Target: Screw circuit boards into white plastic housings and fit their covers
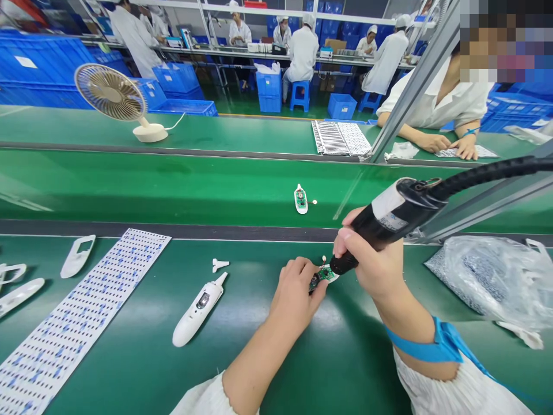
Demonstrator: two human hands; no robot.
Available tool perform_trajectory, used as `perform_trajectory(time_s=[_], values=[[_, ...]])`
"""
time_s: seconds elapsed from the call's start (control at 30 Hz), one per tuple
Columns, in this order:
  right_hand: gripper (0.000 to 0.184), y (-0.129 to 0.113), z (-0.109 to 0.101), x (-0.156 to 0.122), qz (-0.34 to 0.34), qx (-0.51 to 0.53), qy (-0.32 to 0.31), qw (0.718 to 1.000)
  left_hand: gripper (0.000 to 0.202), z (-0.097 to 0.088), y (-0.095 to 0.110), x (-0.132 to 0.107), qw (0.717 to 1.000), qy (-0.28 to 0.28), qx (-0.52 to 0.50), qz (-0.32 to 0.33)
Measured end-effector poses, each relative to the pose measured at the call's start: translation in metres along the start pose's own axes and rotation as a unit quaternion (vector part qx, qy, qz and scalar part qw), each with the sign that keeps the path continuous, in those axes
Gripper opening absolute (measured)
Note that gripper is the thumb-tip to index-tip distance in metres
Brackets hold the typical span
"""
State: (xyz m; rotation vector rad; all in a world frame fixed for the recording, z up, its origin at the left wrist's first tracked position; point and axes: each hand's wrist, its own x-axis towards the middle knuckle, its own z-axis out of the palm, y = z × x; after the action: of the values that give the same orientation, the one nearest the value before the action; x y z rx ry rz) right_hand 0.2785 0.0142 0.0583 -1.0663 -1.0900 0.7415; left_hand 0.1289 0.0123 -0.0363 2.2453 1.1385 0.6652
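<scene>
1. Nearest, white sleeves (458, 386) reach over the green table (345, 369); a blue strap (425, 343) circles the right wrist.
2. On the left, a long white sheet (86, 317) with rows of dark dots and blue marks runs slantwise from the near edge to the table's back edge.
3. Between that sheet and the left hand lies a white handheld device (199, 310), its narrow tip pointing away and to the right; a small white piece (219, 265) lies just beyond the tip.
4. The left hand (298, 291) grips a green circuit board in a white shell (324, 276) between thumb and fingers, at the table's middle.
5. The right hand (367, 253) is wrapped around a black corded power tool (384, 216), its nose angled down at the board; whether they touch cannot be told.
6. Right of the hands, a clear plastic bag (496, 282) holds many small grey pieces.
7. At far left lie an open white shell part (78, 256) and other white parts (19, 297).
8. Beyond the table, a green strip (173, 190) carries a similar board unit (300, 199).
9. On the farther surface stand a beige fan (111, 95) and printed sheets (341, 138); at right, a co-worker's hands (436, 143) rest by another sheet.
10. Farthest, people in white (302, 55) work among blue crates (268, 86).
</scene>
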Motion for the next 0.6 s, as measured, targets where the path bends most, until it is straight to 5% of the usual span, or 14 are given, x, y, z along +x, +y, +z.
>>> perform_trajectory(time_s=[0.6], values=[[0.015, 0.011, -0.006, 0.002, 0.036, 0.03, -0.02, 0.999, 0.014, -0.004, 0.006, -0.001, 1.0, -0.022, -0.01, 0.005]])
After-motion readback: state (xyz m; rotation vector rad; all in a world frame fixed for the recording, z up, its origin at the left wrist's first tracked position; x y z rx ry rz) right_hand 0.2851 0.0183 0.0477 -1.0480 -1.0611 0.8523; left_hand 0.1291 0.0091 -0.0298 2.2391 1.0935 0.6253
